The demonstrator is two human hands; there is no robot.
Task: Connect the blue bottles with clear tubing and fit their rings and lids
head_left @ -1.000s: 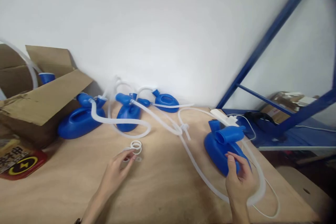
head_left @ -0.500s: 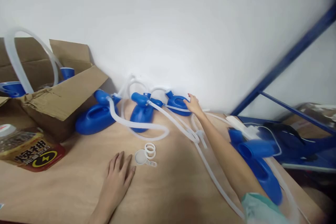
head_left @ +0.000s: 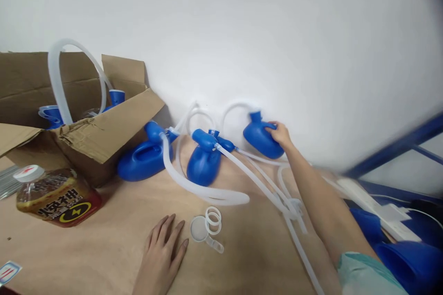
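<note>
My right hand (head_left: 279,134) reaches to the back of the wooden table (head_left: 104,239) and grips a blue plastic bottle (head_left: 261,139), lifted and tilted near the wall, with a white hose looping from its neck. My left hand (head_left: 162,253) lies flat and open on the table, fingers stretched out, just left of a small clear cap with white rings (head_left: 207,227). Two more blue bottles (head_left: 202,161) (head_left: 140,161) lie on the table with a white hose (head_left: 204,191) curling between them.
An open cardboard box (head_left: 86,138) at the left holds blue parts and a looping hose. A drink bottle with a red label (head_left: 57,196) lies on its side beside it. Another blue bottle (head_left: 408,258) and a white power strip (head_left: 377,207) are at the right.
The view has swung left. My right hand left the near blue bottle, reached to the back one and now lifts it off the table. My left hand let go of the rings and lies flat.
</note>
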